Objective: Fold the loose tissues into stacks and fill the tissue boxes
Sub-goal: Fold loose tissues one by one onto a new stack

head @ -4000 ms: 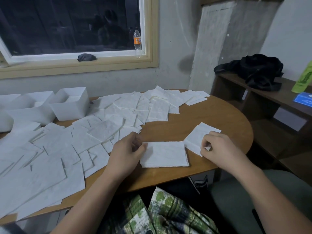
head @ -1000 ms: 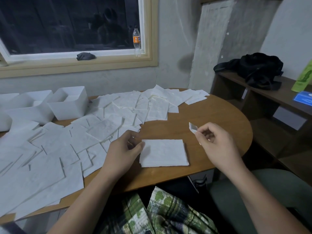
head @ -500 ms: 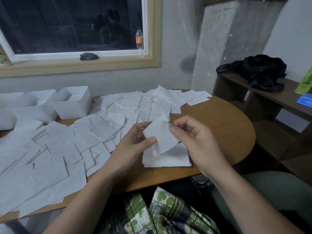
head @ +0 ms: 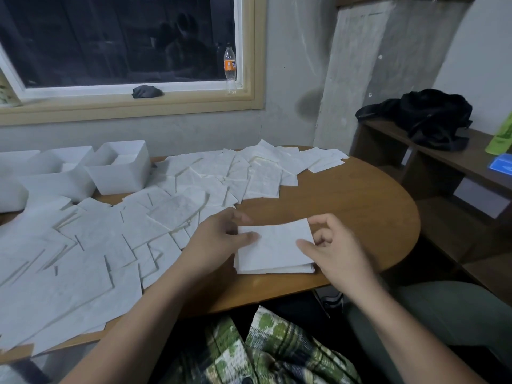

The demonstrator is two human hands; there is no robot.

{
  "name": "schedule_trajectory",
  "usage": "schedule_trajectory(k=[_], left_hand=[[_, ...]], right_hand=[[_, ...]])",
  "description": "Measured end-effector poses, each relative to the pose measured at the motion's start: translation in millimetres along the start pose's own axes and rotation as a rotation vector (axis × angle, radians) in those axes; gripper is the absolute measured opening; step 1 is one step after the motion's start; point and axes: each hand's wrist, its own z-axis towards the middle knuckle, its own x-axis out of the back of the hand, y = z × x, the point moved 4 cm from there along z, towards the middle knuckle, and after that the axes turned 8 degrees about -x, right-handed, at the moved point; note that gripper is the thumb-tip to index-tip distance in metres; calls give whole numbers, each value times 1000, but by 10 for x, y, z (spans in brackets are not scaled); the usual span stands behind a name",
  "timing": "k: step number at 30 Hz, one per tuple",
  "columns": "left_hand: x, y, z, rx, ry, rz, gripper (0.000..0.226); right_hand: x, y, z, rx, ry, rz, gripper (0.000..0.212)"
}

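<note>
Cloth in a green and white plaid covered the lap of the seated person at the near edge of the scene, and both bare forearms reached forward from it over a rounded wooden table. Just past the table's near edge lay a squared stack of folded white tissues. Directly over that stack, a single tissue was held flat between both hands. The left hand pinched its left edge, thumb on top and fingers curled at the far side. The right hand gripped the right edge, thumb laid on the sheet and curled fingers at its far corner, though motion blur softened the detail. To the left, loose tissues overlapped across most of the tabletop and ran to its far edge. Beyond them on the left stood open white tissue boxes side by side. To the right of the table, a dark wooden shelf carried a crumpled black bag. On the far wall, a window showed only darkness, and its sill held a dark rag and an upright plastic bottle with an orange label.
</note>
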Motion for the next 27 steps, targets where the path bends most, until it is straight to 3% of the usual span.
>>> schedule_trajectory(k=[7,14,19,27], left_hand=[[10,-122,30,-14,30,236,29],[127,-158,123,-44,68,292,21],[50,-99,269,-42,-225,373,29],[-5,51,449,105,-577,528,41]], right_hand=[[106,71,-35,3,22,-215,43],[230,152,-29,-12,38,-271,21],[172,133,-42,-23,-14,-348,39],[102,115,20,-28,-36,-414,56]])
